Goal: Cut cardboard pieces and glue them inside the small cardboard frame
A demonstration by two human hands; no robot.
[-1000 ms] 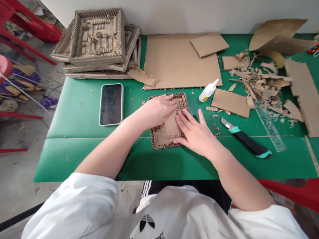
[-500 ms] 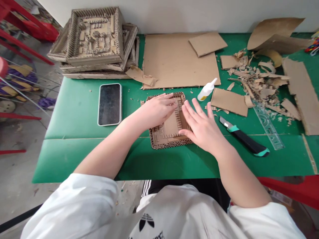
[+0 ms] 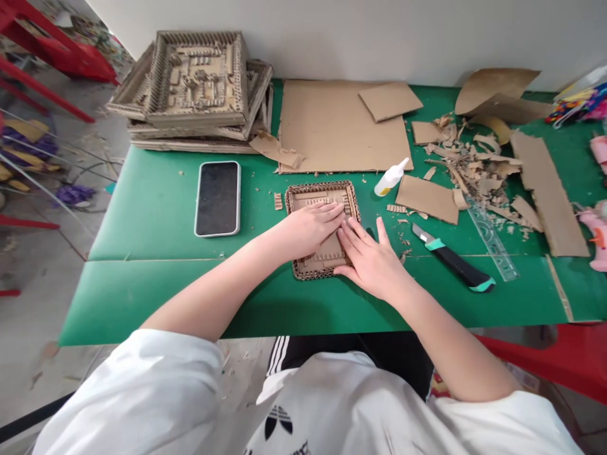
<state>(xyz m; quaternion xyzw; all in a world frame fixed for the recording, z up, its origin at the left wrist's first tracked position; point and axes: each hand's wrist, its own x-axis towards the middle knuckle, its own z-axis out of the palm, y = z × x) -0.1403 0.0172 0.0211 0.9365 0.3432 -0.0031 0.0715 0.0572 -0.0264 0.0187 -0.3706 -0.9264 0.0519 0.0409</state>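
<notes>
right hand (image 3: 372,262) is back down flat beside my left hand (image 3: 308,229), both pressing the cardboard panel (image 3: 324,229); no grip clenched, fingers spread, knife (image 3: 453,265) untouched to the right.

Right hand (image 3: 372,259) back down (fingers flat) on cardboard tray (image 3: 323,229)

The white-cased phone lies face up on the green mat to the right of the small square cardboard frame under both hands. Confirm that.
Wrong side: in the head view the white-cased phone lies left of the small square cardboard frame; the rest holds.
</notes>
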